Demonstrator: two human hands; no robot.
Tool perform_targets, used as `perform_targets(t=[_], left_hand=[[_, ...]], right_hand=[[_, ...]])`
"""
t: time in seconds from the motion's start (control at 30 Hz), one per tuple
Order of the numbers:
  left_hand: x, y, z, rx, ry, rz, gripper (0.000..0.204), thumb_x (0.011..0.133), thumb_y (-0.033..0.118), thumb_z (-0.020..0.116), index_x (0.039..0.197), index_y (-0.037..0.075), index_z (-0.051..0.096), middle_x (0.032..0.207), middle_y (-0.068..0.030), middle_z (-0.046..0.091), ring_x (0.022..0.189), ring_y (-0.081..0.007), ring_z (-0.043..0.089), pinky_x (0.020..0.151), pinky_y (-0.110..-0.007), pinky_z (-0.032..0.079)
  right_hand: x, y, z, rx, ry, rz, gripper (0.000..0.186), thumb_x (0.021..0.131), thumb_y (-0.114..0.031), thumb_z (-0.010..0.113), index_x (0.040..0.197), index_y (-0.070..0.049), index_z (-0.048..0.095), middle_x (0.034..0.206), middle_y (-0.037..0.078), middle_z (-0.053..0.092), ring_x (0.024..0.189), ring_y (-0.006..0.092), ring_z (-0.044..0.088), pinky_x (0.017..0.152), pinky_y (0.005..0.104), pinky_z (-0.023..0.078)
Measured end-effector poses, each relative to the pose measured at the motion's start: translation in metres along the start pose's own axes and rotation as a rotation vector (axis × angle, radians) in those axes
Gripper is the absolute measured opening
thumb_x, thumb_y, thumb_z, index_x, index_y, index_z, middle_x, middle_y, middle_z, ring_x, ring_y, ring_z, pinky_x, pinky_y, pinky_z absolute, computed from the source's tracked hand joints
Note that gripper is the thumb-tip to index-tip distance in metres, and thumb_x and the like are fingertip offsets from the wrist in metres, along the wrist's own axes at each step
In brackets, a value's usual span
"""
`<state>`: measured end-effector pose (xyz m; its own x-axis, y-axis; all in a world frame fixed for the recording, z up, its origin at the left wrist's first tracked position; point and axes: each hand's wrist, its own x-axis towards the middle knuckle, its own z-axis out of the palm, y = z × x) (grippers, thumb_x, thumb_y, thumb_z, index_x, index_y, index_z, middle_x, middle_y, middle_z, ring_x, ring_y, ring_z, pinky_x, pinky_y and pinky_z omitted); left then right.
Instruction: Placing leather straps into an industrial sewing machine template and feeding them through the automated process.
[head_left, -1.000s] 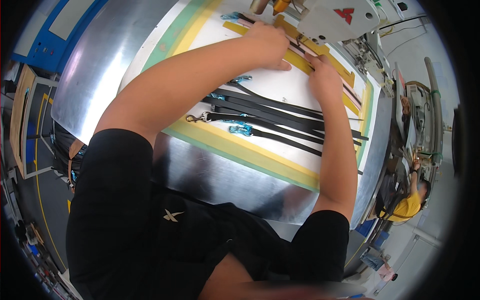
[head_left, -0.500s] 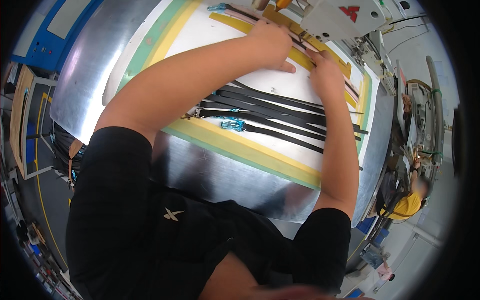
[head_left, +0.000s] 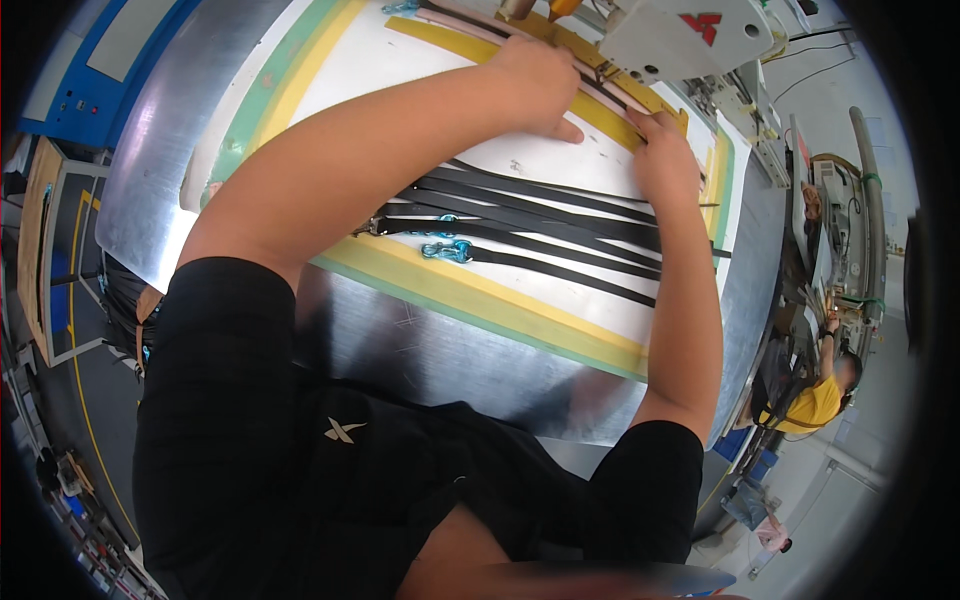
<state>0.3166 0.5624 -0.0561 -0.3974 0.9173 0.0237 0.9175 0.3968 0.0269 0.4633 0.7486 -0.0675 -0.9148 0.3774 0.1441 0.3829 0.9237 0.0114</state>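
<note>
A black strap [head_left: 610,88] lies along a long yellow jig plate [head_left: 600,120] with a pinkish strip, near the sewing-machine-like head. My left hand [head_left: 537,85] rests over the jig and strap, its thumb stretched apart toward me; its other fingertips are mostly hidden. Farther right, my right hand [head_left: 663,155] touches the jig and strap with its fingertips, which look spread rather than wrapped round anything. A light-blue clip [head_left: 400,8] shows at the strap's far left end. Nearer me, several black straps [head_left: 560,225] lie side by side, with blue clips [head_left: 447,250] at their left ends.
A white board [head_left: 390,85] edged with yellow and green tape lies on a shiny metal table [head_left: 400,345]. The white machine head [head_left: 680,35] overhangs its far side. A blue cabinet [head_left: 90,80] stands at far left. A person in yellow [head_left: 815,405] is at the right.
The white board, with the jig and loose straps, has slid left relative to the machine head. My left hand has shifted slightly left; my right hand sits a little farther right.
</note>
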Motion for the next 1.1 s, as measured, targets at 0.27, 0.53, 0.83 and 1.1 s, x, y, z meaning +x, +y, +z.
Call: perform_targets(t=[0.27, 0.53, 0.83, 1.1], left_hand=[[-0.002, 0.011, -0.006, -0.010, 0.018, -0.021, 0.073, 0.088, 0.068, 0.069, 0.131, 0.009, 0.070, 0.125, -0.0161, 0.066, 0.123, -0.0315, 0.064, 0.102, -0.050, 0.048], [0.006, 0.013, -0.003, -0.007, -0.003, 0.021, 0.075, 0.088, 0.069, 0.068, 0.130, 0.007, 0.070, 0.123, -0.0162, 0.067, 0.119, -0.0337, 0.065, 0.100, -0.045, 0.051], [0.021, 0.028, -0.002, 0.015, -0.043, 0.035, 0.077, 0.088, 0.071, 0.067, 0.142, 0.017, 0.065, 0.122, -0.0160, 0.068, 0.115, -0.0328, 0.067, 0.099, -0.047, 0.052], [0.024, 0.041, 0.002, 0.020, 0.034, 0.016, 0.073, 0.090, 0.068, 0.066, 0.141, 0.017, 0.066, 0.122, -0.0150, 0.069, 0.116, -0.0327, 0.067, 0.098, -0.048, 0.052]], right_hand=[[-0.009, 0.015, -0.004, 0.014, 0.009, 0.033, 0.050, 0.091, -0.002, 0.052, 0.132, -0.024, 0.072, 0.125, 0.006, 0.067, 0.110, 0.0312, 0.069, 0.094, 0.0437, 0.056], [-0.010, 0.023, -0.002, 0.002, 0.014, 0.006, 0.049, 0.092, -0.003, 0.051, 0.132, -0.023, 0.071, 0.125, 0.005, 0.067, 0.111, 0.0299, 0.068, 0.094, 0.0438, 0.056], [-0.006, 0.015, -0.002, -0.017, -0.001, -0.028, 0.051, 0.093, -0.002, 0.050, 0.135, -0.023, 0.070, 0.127, 0.005, 0.066, 0.110, 0.0298, 0.069, 0.094, 0.0426, 0.056], [-0.012, 0.032, -0.001, -0.011, -0.008, 0.000, 0.052, 0.093, -0.001, 0.049, 0.135, -0.024, 0.070, 0.129, 0.005, 0.066, 0.112, 0.0294, 0.069, 0.094, 0.0422, 0.056]])
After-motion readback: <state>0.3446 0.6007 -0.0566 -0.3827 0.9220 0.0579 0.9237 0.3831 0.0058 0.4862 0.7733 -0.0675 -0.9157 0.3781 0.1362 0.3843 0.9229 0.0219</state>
